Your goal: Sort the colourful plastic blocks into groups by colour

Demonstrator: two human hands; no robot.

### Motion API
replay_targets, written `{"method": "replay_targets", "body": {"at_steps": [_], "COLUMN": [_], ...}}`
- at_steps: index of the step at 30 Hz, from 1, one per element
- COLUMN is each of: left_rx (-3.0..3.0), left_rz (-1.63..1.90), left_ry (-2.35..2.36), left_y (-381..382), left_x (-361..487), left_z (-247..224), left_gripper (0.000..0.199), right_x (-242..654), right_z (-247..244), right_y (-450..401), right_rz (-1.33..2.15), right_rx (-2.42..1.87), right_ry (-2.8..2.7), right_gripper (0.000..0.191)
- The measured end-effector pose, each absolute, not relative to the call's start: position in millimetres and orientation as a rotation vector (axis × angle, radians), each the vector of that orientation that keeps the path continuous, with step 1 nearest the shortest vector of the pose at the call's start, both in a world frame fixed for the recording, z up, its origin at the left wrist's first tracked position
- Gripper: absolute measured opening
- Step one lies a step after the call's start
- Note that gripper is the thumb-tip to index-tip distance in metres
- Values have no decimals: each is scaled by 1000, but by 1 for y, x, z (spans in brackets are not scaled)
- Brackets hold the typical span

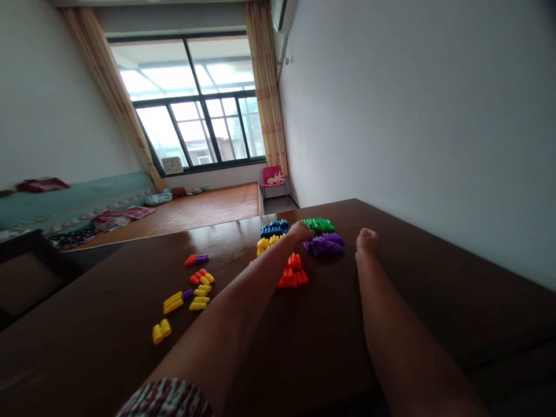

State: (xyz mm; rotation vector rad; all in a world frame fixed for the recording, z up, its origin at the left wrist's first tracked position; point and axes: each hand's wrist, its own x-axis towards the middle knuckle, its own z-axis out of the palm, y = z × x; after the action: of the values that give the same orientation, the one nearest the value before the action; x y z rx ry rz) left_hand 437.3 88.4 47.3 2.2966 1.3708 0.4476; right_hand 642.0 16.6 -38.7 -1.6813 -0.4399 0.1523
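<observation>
Left hand (301, 232) sits beside purple pieces (324, 245), perhaps touching.

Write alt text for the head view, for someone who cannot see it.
A person's left hand is amid plastic pieces grouped by colour on a dark table; the right hand is to their right. Smaller clusters lie further left.

Left hand (300, 231) stretched forward, right hand (367, 241) curled
</observation>
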Motion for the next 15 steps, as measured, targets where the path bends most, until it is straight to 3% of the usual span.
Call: {"method": "replay_targets", "body": {"at_steps": [10, 15], "left_rx": [2322, 2265], "left_rz": [426, 569], "left_ry": [1354, 1388], "left_y": [95, 114], "left_x": [443, 370], "left_z": [45, 68], "left_gripper": [26, 32], "right_x": [639, 635], "right_z": [-42, -45], "right_y": [28, 26], "right_rz": [144, 201], "right_rx": [-1634, -1641], "right_ry": [-444, -497], "right_gripper": [21, 23]}}
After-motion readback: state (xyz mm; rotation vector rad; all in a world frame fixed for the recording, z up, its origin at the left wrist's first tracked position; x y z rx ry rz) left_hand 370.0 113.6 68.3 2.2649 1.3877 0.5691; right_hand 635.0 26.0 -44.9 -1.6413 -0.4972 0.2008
